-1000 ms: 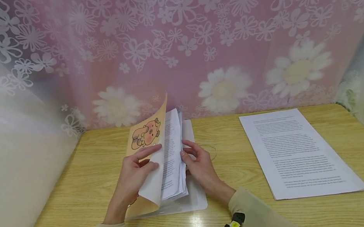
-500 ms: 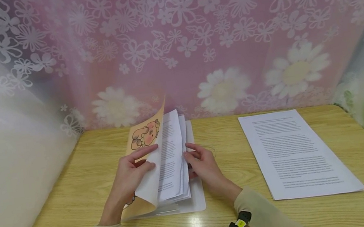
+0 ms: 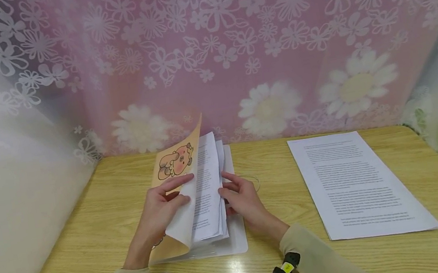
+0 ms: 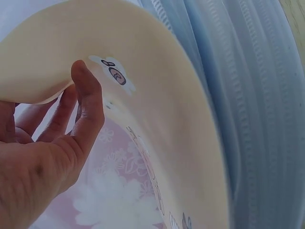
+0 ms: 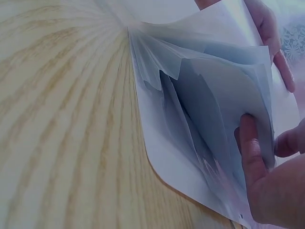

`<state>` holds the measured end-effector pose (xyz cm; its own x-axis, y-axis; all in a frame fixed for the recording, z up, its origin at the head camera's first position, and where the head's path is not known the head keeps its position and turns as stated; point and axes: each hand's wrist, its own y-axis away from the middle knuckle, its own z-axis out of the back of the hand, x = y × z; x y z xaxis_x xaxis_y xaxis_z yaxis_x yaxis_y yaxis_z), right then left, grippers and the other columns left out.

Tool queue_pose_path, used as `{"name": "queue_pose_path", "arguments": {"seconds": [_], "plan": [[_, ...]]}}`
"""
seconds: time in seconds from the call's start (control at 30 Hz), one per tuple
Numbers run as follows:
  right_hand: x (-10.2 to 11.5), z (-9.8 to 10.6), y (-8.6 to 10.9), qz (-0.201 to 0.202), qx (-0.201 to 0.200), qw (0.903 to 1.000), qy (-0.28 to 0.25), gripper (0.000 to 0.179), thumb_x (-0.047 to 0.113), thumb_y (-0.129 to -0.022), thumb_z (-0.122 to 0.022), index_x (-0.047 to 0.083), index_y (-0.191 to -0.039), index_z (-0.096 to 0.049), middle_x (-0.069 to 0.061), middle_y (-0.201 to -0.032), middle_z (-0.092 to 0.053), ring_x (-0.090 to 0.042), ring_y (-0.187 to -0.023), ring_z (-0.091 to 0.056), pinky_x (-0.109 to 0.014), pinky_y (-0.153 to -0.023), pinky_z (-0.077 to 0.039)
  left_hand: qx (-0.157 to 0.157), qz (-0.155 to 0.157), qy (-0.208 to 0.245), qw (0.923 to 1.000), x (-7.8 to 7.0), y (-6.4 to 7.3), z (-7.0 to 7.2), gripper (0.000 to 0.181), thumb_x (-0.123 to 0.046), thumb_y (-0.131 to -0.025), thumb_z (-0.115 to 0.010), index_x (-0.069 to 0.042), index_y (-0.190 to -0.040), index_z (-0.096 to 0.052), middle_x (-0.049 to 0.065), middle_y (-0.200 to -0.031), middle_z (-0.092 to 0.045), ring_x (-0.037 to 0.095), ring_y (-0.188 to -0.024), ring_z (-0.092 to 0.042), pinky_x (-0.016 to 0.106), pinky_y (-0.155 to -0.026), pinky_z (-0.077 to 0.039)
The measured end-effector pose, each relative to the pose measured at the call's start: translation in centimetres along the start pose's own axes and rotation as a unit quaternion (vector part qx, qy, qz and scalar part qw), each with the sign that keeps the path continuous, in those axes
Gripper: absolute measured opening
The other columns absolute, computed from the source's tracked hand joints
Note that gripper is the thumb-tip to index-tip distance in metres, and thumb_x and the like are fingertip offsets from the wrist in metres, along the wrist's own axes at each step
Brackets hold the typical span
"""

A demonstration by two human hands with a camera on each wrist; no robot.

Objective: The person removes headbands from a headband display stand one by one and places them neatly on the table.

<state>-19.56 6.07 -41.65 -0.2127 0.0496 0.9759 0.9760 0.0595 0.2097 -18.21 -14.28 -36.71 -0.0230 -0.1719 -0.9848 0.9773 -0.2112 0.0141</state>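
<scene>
A folder with an orange cover (image 3: 160, 166), printed with a pink cartoon animal, stands partly open on the table. Its cover is bent up and leftward, and my left hand (image 3: 164, 210) grips the edge, its fingers against the cover in the left wrist view. Printed sheets (image 3: 207, 180) show inside, among translucent pockets (image 5: 200, 109). At their right edge, my right hand (image 3: 245, 201) pinches a few leaves between thumb and fingers. Below them lies the folder's pale back cover (image 3: 238, 239). Ribbed pocket edges (image 4: 257, 95) line up in the left wrist view.
A stack of printed paper (image 3: 357, 182) lies on the wooden table (image 3: 282, 221) to the right. A thin cord loop (image 3: 256, 182) sticks out beside the folder. A pink flowered curtain (image 3: 208, 62) hangs behind the table.
My right hand has shifted slightly right and down, and the leaves at the right edge have spread apart a little. My left hand stays nearly in place on the cover.
</scene>
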Motion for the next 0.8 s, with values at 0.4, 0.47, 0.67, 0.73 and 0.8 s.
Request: {"name": "queue_pose_path", "arguments": {"seconds": [0.4,0.47,0.67,0.73,0.8], "plan": [[0.4,2.0,0.6,-0.005,0.045,0.9967,0.067,0.049,0.019,-0.093,-0.056,0.016,-0.141,-0.043,-0.013,-0.124,-0.059,-0.02,-0.089,-0.066,-0.038,-0.068,-0.059,-0.025,0.031,0.019,0.999,-0.5,0.3,0.6,0.045,-0.003,-0.086,-0.059,-0.023,-0.126,-0.062,0.016,-0.118,-0.064,0.025,-0.076,-0.069,0.043,-0.06,-0.057],[0.5,2.3,0.8,0.0,0.045,0.9964,0.071,0.048,0.017,-0.093,-0.057,0.015,-0.14,-0.044,-0.015,-0.124,-0.058,-0.021,-0.089,-0.067,-0.039,-0.069,-0.059,-0.027,0.033,0.024,0.9988,-0.6,0.4,0.7,0.045,-0.004,-0.086,-0.059,-0.023,-0.127,-0.062,0.017,-0.115,-0.065,0.025,-0.075,-0.069,0.043,-0.059,-0.057],[0.8,3.0,1.6,0.031,0.045,0.9936,0.099,0.042,0.016,-0.093,-0.058,0.014,-0.134,-0.05,-0.013,-0.123,-0.059,-0.022,-0.094,-0.067,-0.036,-0.072,-0.059,-0.035,0.041,0.041,0.9977,-1.0,0.7,1.1,0.045,-0.005,-0.086,-0.06,-0.022,-0.127,-0.061,0.021,-0.104,-0.068,0.028,-0.072,-0.07,0.044,-0.058,-0.057],[1.0,3.4,1.9,0.044,0.046,0.9916,0.112,0.04,0.015,-0.093,-0.057,0.013,-0.132,-0.052,-0.013,-0.122,-0.06,-0.024,-0.097,-0.067,-0.035,-0.073,-0.059,-0.036,0.036,0.04,0.9979,-1.1,0.7,1.3,0.045,-0.005,-0.087,-0.06,-0.021,-0.128,-0.06,0.021,-0.102,-0.069,0.028,-0.071,-0.07,0.044,-0.057,-0.057],[1.1,3.9,2.1,0.053,0.048,0.9898,0.123,0.038,0.013,-0.093,-0.056,0.012,-0.131,-0.054,-0.013,-0.122,-0.061,-0.026,-0.099,-0.066,-0.035,-0.073,-0.059,-0.036,0.032,0.04,0.998,-1.2,0.7,1.4,0.045,-0.006,-0.087,-0.06,-0.021,-0.129,-0.06,0.02,-0.1,-0.07,0.027,-0.07,-0.07,0.043,-0.057,-0.057]]}}
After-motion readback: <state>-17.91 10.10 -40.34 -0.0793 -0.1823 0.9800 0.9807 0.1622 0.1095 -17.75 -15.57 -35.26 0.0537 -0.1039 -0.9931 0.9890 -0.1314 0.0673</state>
